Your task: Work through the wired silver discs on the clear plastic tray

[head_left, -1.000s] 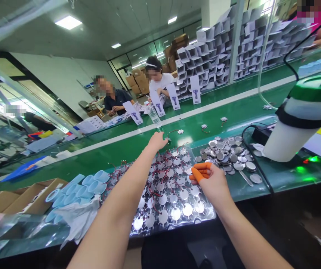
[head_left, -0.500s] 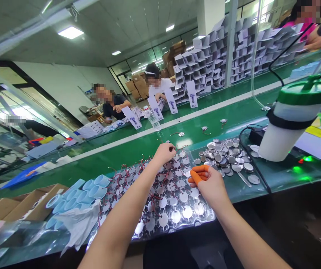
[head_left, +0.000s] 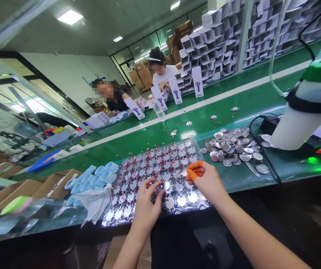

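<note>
Rows of round silvery parts with red wires (head_left: 170, 203) lie on a shiny clear sheet before me. My left hand (head_left: 148, 200) is low over the front rows, thumb and forefinger curled at the edge of one round silvery part (head_left: 166, 185), which they seem to grip. My right hand (head_left: 203, 176) has orange covers on some fingers. Its fingertips are pinched on a small pale flat piece (head_left: 184, 172), mostly hidden, above the right side of the rows. To the right of that hand lies a heap of loose metal discs (head_left: 230, 144), with a flat metal strip (head_left: 252, 169) beside it.
Several small wired parts (head_left: 188, 123) lie on the green belt (head_left: 115, 138). Blue plastic shells (head_left: 104, 177), a white cloth (head_left: 94, 201) and cardboard boxes (head_left: 41, 186) are at left. A white canister (head_left: 303, 112) and black cable stand right. Two people work across the belt.
My left hand has come back from the belt-side edge to the front rows. Another wired part now shows on the belt. My right hand keeps its pinch near the same place. The view has shifted.
</note>
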